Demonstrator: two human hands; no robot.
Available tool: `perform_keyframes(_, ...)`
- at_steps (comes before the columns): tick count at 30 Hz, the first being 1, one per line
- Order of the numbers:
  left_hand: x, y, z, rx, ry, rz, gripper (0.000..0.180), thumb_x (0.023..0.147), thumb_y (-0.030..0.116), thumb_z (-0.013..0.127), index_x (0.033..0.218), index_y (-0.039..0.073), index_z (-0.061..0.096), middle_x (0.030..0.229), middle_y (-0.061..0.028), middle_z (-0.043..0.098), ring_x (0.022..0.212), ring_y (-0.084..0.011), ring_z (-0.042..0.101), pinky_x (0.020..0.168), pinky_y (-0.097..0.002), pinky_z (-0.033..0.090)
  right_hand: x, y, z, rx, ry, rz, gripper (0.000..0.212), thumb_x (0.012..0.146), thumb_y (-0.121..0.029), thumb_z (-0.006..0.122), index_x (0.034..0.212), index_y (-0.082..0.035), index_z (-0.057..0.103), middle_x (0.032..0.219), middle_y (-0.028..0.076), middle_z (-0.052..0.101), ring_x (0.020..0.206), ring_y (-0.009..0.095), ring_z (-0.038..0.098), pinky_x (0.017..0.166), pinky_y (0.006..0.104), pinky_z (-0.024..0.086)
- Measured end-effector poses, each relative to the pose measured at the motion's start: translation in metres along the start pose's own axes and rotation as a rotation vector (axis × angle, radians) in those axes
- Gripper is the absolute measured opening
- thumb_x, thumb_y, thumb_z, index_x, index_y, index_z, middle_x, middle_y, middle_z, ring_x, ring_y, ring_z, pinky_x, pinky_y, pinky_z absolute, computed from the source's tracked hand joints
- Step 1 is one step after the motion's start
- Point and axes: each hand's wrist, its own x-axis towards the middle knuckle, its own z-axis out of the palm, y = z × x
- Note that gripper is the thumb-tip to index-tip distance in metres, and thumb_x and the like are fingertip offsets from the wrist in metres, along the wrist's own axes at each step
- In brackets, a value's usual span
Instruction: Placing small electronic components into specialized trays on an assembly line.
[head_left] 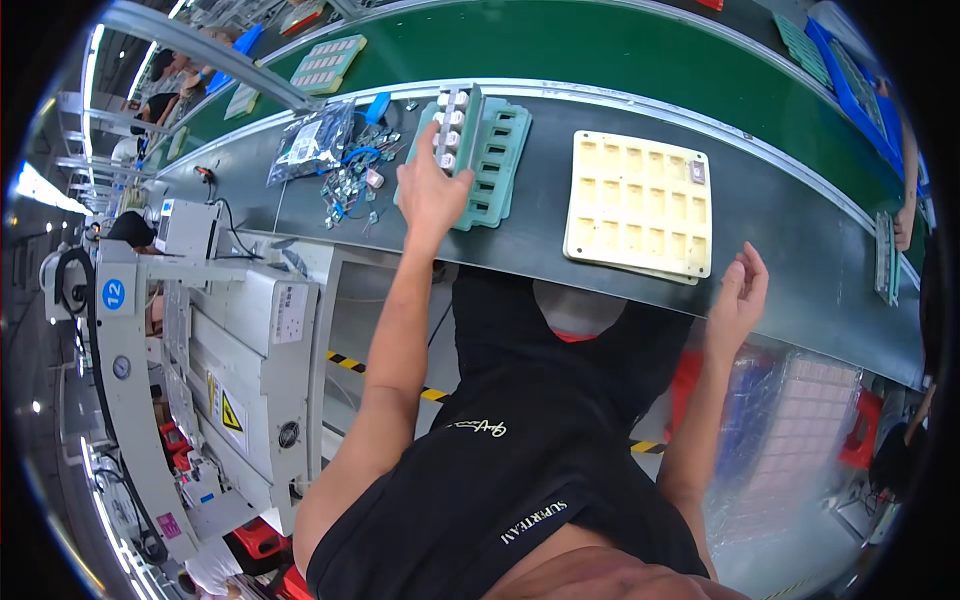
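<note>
My left hand point(433, 192) rests over a green fixture point(507, 150) on the bench. Its index finger reaches up along a row of small white knob-like pieces point(448, 160), and the thumb stands apart beside a grey metal strip point(470, 120). The other fingers are partly hidden; no held item shows. To the right lies a cream tray point(640, 205) with rows of rectangular pockets, one small pinkish-grey part point(697, 172) sitting in its upper right corner. Just off that tray's lower right corner, my right hand point(738, 292) hovers by the bench edge, fingers loosely bent and empty.
Left of the fixture are a silvery plastic bag point(315, 140) and a heap of small wired parts point(350, 185). A green conveyor belt point(600, 60) runs behind the bench. White machinery point(235, 350) stands at my left; another person's hand point(904, 228) is at far right.
</note>
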Motion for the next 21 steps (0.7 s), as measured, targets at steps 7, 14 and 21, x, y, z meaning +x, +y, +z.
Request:
perform_keyframes(7, -0.013, -0.021, 0.021, -0.019, 0.081, 0.049, 0.083, 0.075, 0.03, 0.076, 0.146, 0.012, 0.039, 0.111, -0.0234, 0.066, 0.108, -0.0413, 0.057, 0.094, -0.0502, 0.045, -0.029, -0.092, 0.114, 0.215, -0.671, -0.044, 0.027, 0.095, -0.013, 0.059, 0.118, 0.0, 0.063, 0.089, 0.008, 0.066, 0.079, 0.015, 0.063, 0.069, 0.0294, 0.052)
perform_keyframes(14, 0.019, -0.074, 0.01, -0.785, -0.16, -0.076, 0.042, 0.093, 0.021, 0.061, 0.128, -0.003, 0.06, 0.098, -0.0137, 0.07, 0.082, -0.0164, 0.066, 0.072, -0.031, 0.053, -0.054, -0.095, 0.236, 0.012, -0.894, 0.003, 0.052, 0.089, -0.033, 0.065, 0.123, 0.006, 0.056, 0.088, 0.018, 0.071, 0.079, 0.03, 0.071, 0.073, 0.0382, 0.054)
perform_keyframes(21, 0.056, -0.114, 0.012, -0.921, -0.595, -0.17, 0.038, 0.094, 0.022, 0.063, 0.125, 0.0, 0.061, 0.092, -0.0021, 0.064, 0.073, -0.0093, 0.057, 0.063, -0.0278, 0.054, -0.046, -0.086, 0.244, 0.022, -1.042, 0.128, 0.067, 0.082, -0.034, 0.077, 0.131, 0.005, 0.053, 0.089, 0.014, 0.072, 0.074, 0.019, 0.07, 0.064, 0.0335, 0.056)
